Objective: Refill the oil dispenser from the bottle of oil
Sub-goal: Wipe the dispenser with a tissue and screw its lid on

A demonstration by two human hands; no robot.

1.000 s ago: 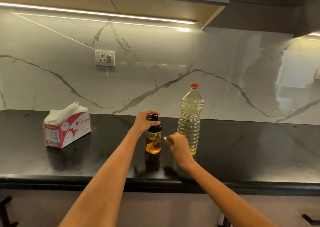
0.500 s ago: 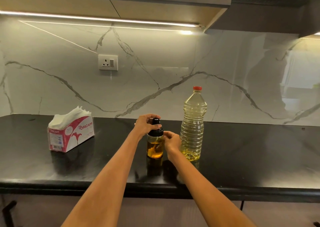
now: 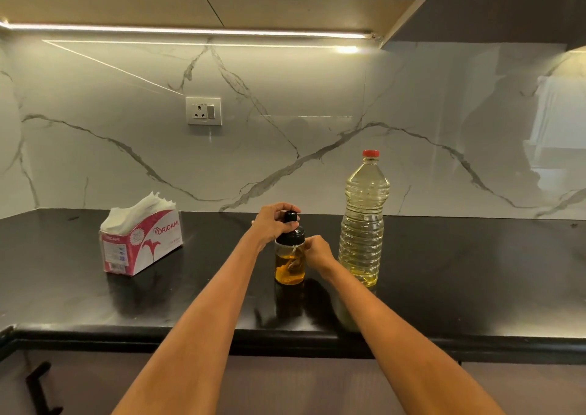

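Note:
A small glass oil dispenser (image 3: 289, 267) with a black top stands upright on the black counter (image 3: 475, 272), about a third full of amber oil. My left hand (image 3: 272, 224) is closed around its black top from the left. My right hand (image 3: 317, 251) holds the glass body from the right side. Just to the right stands a tall clear plastic bottle of oil (image 3: 363, 221) with a red cap on, nearly full of pale yellow oil, upright and untouched.
A red and white tissue box (image 3: 142, 243) sits on the counter to the left. A marble backsplash with a wall socket (image 3: 203, 110) rises behind. The counter's front edge runs across below my forearms, with cabinet handles underneath.
My right hand moved in from just beside the dispenser and closed on its glass body. My left hand stayed on the black top. The view shifted slightly.

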